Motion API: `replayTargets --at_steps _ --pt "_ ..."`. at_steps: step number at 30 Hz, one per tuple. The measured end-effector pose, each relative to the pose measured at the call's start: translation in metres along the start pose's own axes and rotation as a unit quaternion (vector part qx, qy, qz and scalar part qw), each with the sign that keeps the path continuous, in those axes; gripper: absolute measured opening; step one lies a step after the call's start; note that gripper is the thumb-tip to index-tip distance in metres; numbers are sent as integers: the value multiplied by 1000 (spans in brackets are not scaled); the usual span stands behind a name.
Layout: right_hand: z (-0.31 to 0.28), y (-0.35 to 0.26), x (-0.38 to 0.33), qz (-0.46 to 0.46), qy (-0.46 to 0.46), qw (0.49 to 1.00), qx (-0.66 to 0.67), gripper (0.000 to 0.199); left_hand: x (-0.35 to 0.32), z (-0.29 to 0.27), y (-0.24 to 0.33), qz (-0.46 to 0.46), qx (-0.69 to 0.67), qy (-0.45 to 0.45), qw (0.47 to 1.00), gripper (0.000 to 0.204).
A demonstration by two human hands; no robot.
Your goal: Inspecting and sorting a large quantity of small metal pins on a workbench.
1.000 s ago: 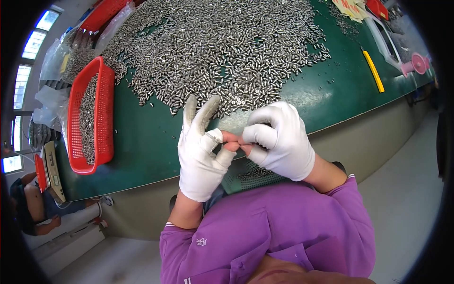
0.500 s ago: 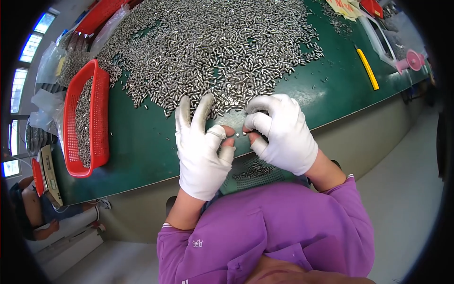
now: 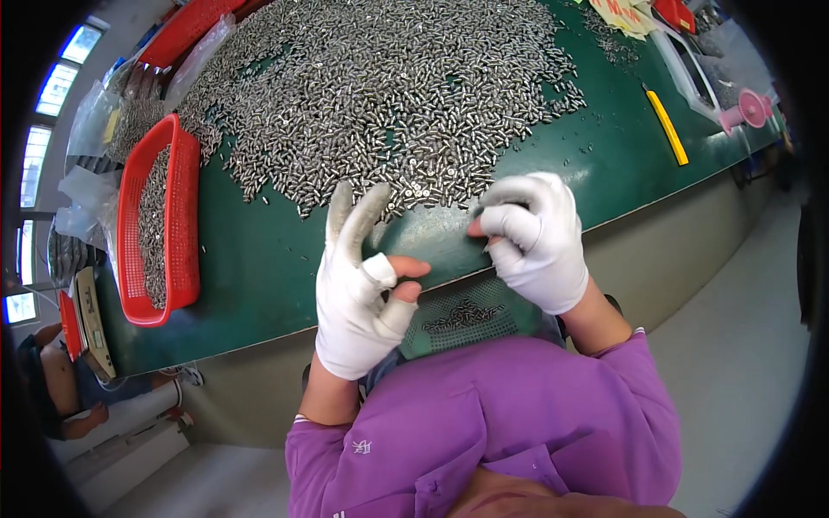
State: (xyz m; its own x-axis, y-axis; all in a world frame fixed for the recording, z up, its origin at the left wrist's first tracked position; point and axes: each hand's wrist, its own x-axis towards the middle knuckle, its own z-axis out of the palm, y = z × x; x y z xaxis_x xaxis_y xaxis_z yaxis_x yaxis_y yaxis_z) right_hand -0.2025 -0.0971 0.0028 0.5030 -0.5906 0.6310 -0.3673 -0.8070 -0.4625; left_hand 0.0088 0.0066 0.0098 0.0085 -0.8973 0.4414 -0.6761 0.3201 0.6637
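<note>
My left hand [image 3: 363, 298], in a white glove with bare thumb and index tips, is at the table's near edge. Its thumb and index finger are apart with nothing between them; the other fingers stretch toward the pile. My right hand [image 3: 537, 246], gloved the same way, is curled at the pile's near right side. Its bare fingertips are drawn together, and whatever they may hold is hidden. Beyond both hands spreads a large pile of small silvery metal pins [image 3: 389, 95]. Several pins [image 3: 417, 188] at its near edge show bright round ends.
A green mesh basket [image 3: 509, 321] with metal parts sits below the table edge, between my forearms. On the left stands a red basket [image 3: 192, 233] of parts beside a scale [image 3: 93, 319]. A yellow-handled cutter [image 3: 667, 128] and pink object [image 3: 747, 110] lie right. Another person's arm [image 3: 82, 423] shows lower left.
My hands have moved apart, the left nearer to me and the right farther and rightward. The left thumb and finger have spread. Small parts between my fingertips no longer show there.
</note>
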Motion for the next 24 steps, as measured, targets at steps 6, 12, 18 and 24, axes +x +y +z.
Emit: replayTargets --at_steps 6,12,18,24 --pt "3 8 -2 45 54 996 -54 23 22 -31 36 81 -508 -92 853 38" --pt "8 9 -2 39 51 996 -65 23 14 12 99 119 -826 68 546 50" --pt "6 9 1 27 52 995 -81 22 9 23 85 129 -815 41 564 45" --pt "7 8 2 18 54 996 -75 23 6 19 76 137 -792 12 595 39"
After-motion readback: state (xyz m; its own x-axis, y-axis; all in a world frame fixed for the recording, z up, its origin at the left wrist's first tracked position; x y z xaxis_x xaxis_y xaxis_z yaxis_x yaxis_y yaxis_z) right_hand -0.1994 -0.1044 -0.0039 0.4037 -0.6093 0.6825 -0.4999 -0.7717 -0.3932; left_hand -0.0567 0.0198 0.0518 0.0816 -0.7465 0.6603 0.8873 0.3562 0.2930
